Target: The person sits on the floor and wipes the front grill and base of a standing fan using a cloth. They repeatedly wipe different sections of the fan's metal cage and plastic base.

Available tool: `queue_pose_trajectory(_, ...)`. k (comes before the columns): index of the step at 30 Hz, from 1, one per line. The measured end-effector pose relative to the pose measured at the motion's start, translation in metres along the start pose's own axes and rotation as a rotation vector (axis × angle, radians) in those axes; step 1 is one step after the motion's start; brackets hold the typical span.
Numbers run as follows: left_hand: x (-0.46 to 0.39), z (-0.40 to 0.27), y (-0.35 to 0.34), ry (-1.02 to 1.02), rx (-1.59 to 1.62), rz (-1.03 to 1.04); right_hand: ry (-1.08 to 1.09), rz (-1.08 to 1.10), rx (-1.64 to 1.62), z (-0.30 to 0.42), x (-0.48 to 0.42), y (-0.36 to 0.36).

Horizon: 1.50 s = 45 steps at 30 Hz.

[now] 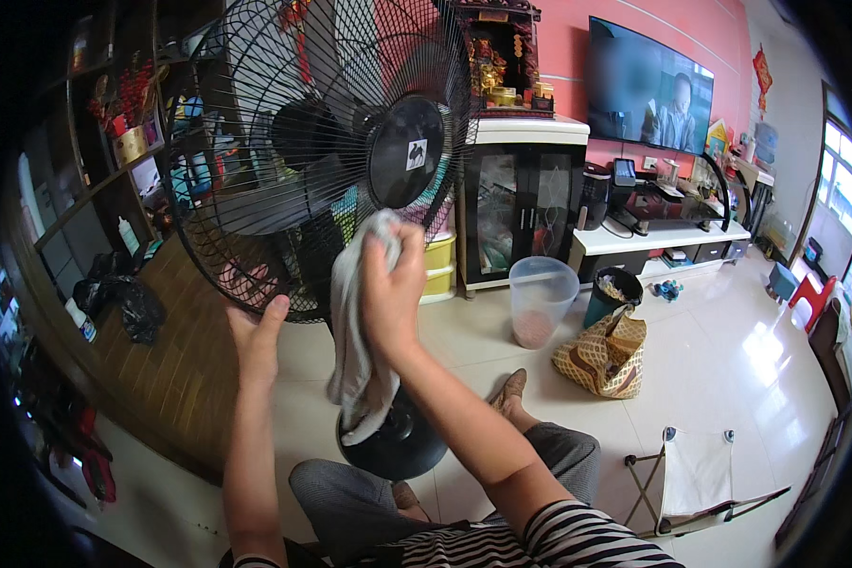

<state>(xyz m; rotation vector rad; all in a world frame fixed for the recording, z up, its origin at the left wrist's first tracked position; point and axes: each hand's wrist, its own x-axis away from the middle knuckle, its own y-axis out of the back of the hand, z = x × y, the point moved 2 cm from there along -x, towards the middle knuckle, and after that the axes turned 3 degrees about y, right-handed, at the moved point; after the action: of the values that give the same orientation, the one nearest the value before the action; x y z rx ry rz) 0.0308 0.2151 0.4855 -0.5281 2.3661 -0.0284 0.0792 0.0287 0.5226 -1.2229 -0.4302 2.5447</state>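
Observation:
A black standing fan (405,160) with a wire guard fills the upper left of the view, its round base (397,451) on the floor between the person's legs. My left hand (252,312) grips the lower left rim of the guard, thumb in front and fingers behind the wires. A grey-white cloth (358,341) is pinched in my right hand (394,284), which presses it to the guard's front just below the round centre cap. The cloth's loose end hangs down to the base and covers part of the fan's pole.
A clear plastic bin (539,298), a dark waste bin (614,287) and a patterned bag (607,355) stand ahead on the right. A folding stool (696,476) is at the lower right. Black plastic bags (124,298) lie at left. Behind the fan are a cabinet (525,135) and yellow drawers (439,266).

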Motion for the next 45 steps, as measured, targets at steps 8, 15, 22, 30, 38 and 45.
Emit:
queue_pose_trajectory(8,-0.003,0.0,0.004,-0.019,0.02,-0.003,0.126,0.309,0.09,-0.008,0.059,-0.008)
queue_pose_trajectory(15,0.002,-0.005,0.002,-0.001,-0.004,0.021,0.128,-0.058,0.058,0.0,-0.02,0.007)
queue_pose_trajectory(22,0.002,-0.008,-0.006,-0.002,0.005,-0.011,0.084,0.136,0.097,0.001,0.048,-0.011)
queue_pose_trajectory(30,0.002,-0.009,-0.001,-0.014,0.007,0.028,0.118,-0.06,0.085,0.004,-0.018,0.006)
queue_pose_trajectory(38,0.002,-0.016,-0.01,0.009,-0.023,0.046,0.119,0.151,0.031,0.007,0.04,-0.018)
queue_pose_trajectory(45,-0.007,-0.017,-0.008,0.032,0.045,0.002,-0.321,0.698,-0.207,-0.009,0.076,-0.001)
